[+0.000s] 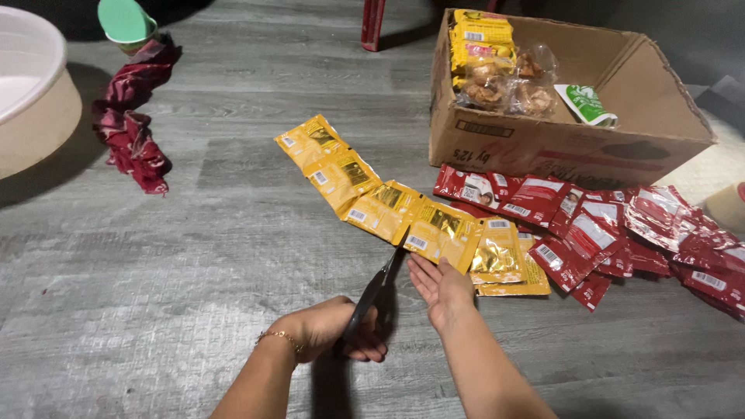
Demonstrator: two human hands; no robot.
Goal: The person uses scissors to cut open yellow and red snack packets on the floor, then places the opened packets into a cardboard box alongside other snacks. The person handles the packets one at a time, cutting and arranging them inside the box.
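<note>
Nearest the camera, two bare forearms reach out over a grey wood-grain floor (155, 310). The left hand (330, 330), with a thin gold bracelet (281, 337) at the wrist, is closed around the handles of a pair of black scissors (374, 299), whose blades point up and away and meet the lower edge of a strip of yellow sachets (388, 206). The right hand (441, 289) lies just beside the blades, fingers held flat and close together, holding nothing, its fingertips (415, 264) touching the bottom edge of the strip near the cut point. The yellow sachets are joined in a chain that runs diagonally from the upper left down towards the right, where a few lie overlapped in a small heap. Directly to the right of them, and partly touching, a larger jumble of red sachets (621, 237) spreads to the picture's right edge. Behind both heaps stands an open cardboard box (559, 147) holding more yellow packs, clear bags of brownish pieces and a green-and-white packet. Well apart on the left, a crumpled dark red cloth (132, 124) lies on the floor, with a pale green cup-shaped thing (126, 22) at its far end and a large cream-coloured basin (31, 93) at the left edge.
</note>
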